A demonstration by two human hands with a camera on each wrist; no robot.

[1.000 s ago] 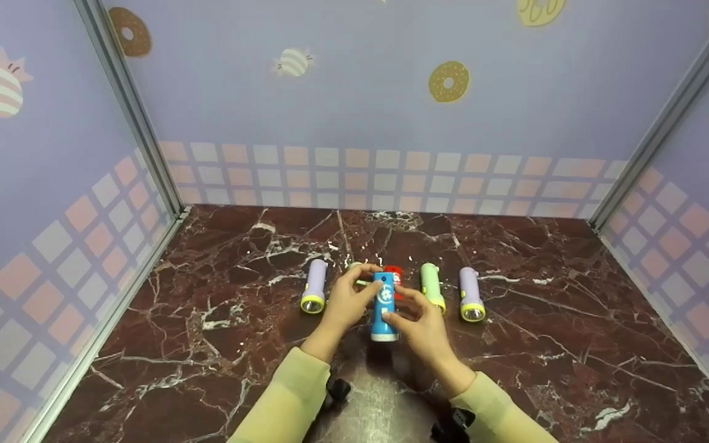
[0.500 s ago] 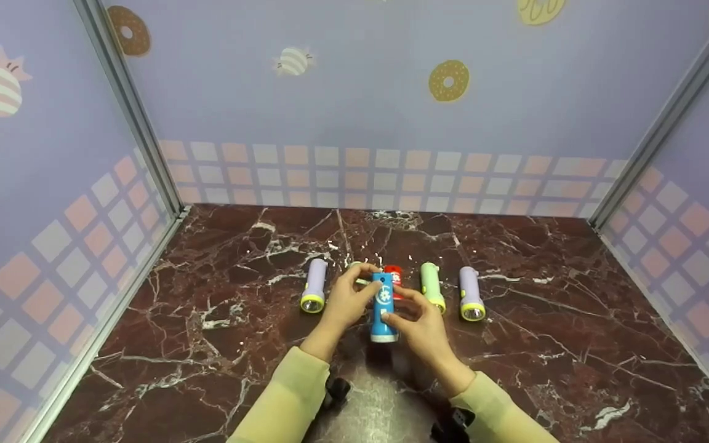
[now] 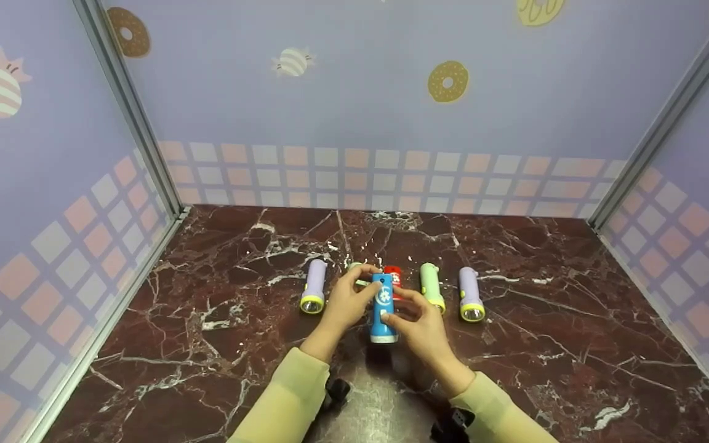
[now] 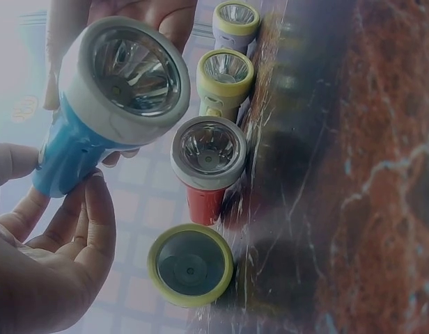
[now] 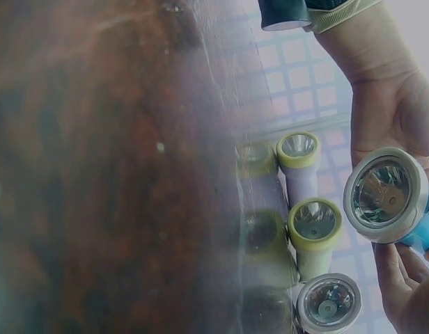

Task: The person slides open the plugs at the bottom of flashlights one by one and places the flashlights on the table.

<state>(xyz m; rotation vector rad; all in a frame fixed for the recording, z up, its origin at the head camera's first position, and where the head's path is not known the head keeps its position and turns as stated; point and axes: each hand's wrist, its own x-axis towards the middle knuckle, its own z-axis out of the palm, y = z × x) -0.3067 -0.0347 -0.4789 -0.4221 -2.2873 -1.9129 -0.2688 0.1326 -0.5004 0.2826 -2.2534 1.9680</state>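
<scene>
unmoved, left hand [image 3: 347,301] and right hand [image 3: 425,325] pinch one blue flashlight [image 3: 383,306] — five others [image 3: 430,284] beyond

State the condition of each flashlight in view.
Blue flashlight: pinched by left hand and right hand, raised, looks unlit
Red flashlight: lying, looks unlit
Left green flashlight: lying, looks unlit
Right green flashlight: lying, looks unlit
Left purple flashlight: lying, looks unlit
Right purple flashlight: lying, looks unlit

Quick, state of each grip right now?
Left grip: closed, holding the blue flashlight near its tail end.
Right grip: closed, holding the same flashlight, thumb nearer its lens end.
</scene>
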